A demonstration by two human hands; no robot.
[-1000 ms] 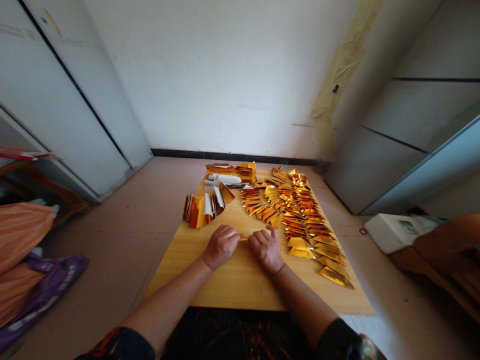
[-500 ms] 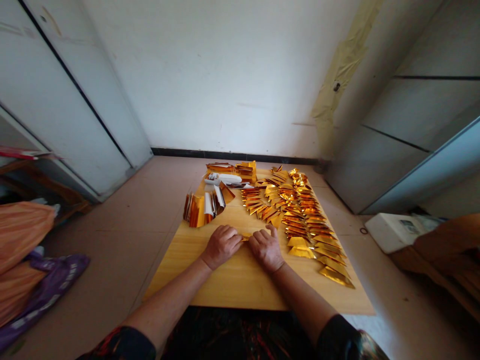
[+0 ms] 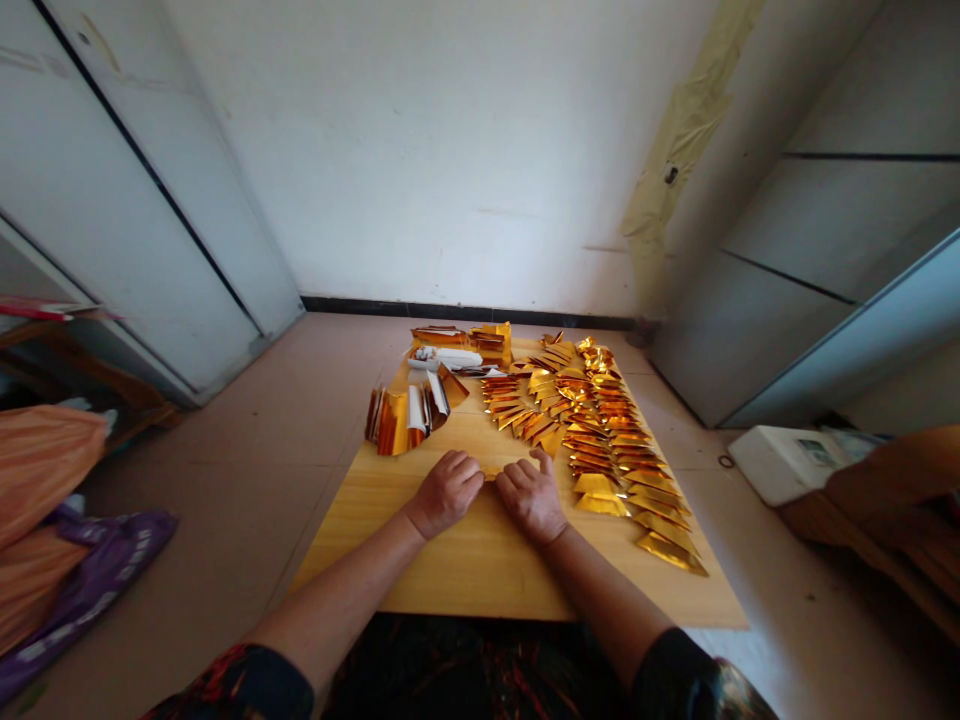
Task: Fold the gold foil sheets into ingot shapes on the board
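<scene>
My left hand point(image 3: 448, 491) and my right hand point(image 3: 531, 495) face each other low over the wooden table point(image 3: 472, 575). Fingers of both are closed on a small piece of gold foil paper point(image 3: 490, 474), of which only a narrow strip shows between them. Most of that piece is hidden under the fingers. Just right of my right hand lie folded gold paper ingots point(image 3: 600, 494) in overlapping rows. Beyond my left hand stands a bundle of bent gold foil sheets point(image 3: 396, 422) with white backs.
More gold foil sheets point(image 3: 491, 345) and a white bundle point(image 3: 450, 357) lie at the table's far left. A grey cabinet point(image 3: 810, 280) stands to the right, and a white box point(image 3: 772, 465) sits beyond the table's right side. Orange and purple bags point(image 3: 90, 570) are at left.
Both hands stay almost in place on the foil paper. Slightly less gold shows between the fingers now. The rows of folded pieces are unchanged.
</scene>
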